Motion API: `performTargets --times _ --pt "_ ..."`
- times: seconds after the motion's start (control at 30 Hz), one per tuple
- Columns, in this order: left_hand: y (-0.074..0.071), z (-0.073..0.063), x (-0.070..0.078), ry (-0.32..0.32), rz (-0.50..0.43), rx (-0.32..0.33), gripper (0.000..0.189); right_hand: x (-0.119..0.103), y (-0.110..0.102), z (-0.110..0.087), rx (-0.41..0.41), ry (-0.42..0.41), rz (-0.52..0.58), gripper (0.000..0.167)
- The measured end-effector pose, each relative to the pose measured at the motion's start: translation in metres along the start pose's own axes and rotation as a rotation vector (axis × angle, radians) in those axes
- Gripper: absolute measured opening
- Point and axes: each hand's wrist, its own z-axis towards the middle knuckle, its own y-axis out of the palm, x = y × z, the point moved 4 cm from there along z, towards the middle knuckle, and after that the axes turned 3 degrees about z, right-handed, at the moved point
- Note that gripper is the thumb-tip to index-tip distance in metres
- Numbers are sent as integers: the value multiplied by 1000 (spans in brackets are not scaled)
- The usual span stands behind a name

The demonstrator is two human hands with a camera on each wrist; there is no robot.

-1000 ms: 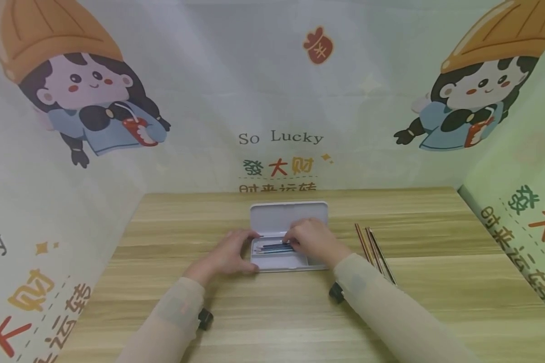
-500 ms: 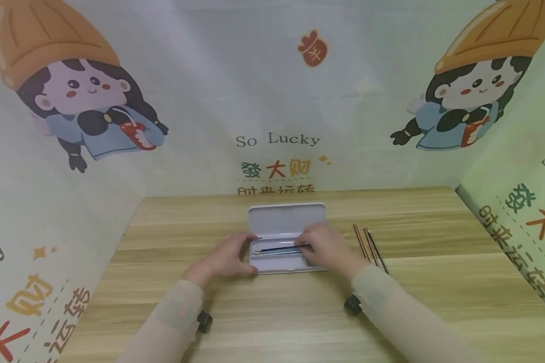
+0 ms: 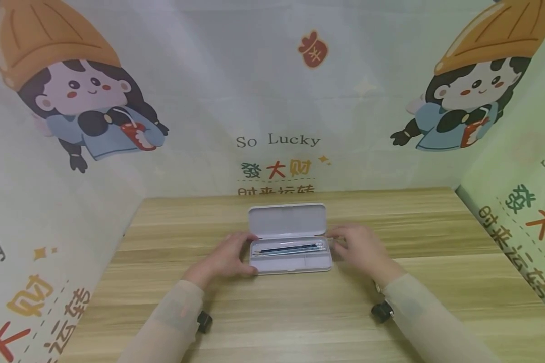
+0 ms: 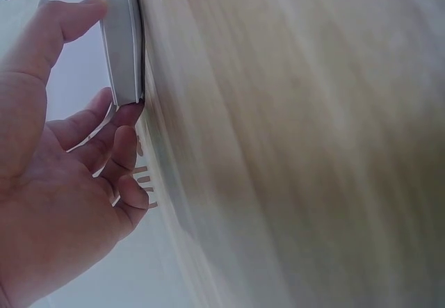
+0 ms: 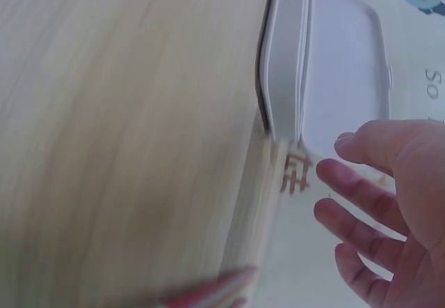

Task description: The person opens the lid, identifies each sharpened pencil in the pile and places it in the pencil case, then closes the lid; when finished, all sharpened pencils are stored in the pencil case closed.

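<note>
A white pencil case (image 3: 277,265) lies on the table with its lid (image 3: 287,221) raised at the back. Several dark and light-blue pencils (image 3: 290,249) lie side by side in its rear compartment. My left hand (image 3: 222,257) holds the case's left end, thumb at the front corner and fingers at the back, as the left wrist view also shows. Off the case's right end is my right hand (image 3: 362,250), holding nothing, its fingers (image 5: 361,231) loosely bent and apart from the case in the right wrist view. Blurred red and yellow pencils (image 5: 212,293) appear low in that view.
The wood-grain table (image 3: 277,322) carries the case. A printed cloth (image 3: 200,101) with cartoon figures and lettering walls the table at the back and both sides. In the head view my right hand and forearm cover the place of the loose pencils.
My right hand has let go of the pencils in the case and moved right, out past the case's end. The loose pencils are now hidden behind it. My left hand has stayed put.
</note>
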Motion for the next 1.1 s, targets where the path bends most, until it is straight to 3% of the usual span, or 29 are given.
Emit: performTargets --times 0.5,1.1 --pt "0 0 1 -1 -2 1 82 41 -24 -30 -4 142 -63 23" --pt "0 1 0 -9 17 7 81 62 -36 -51 -34 217 -115 28"
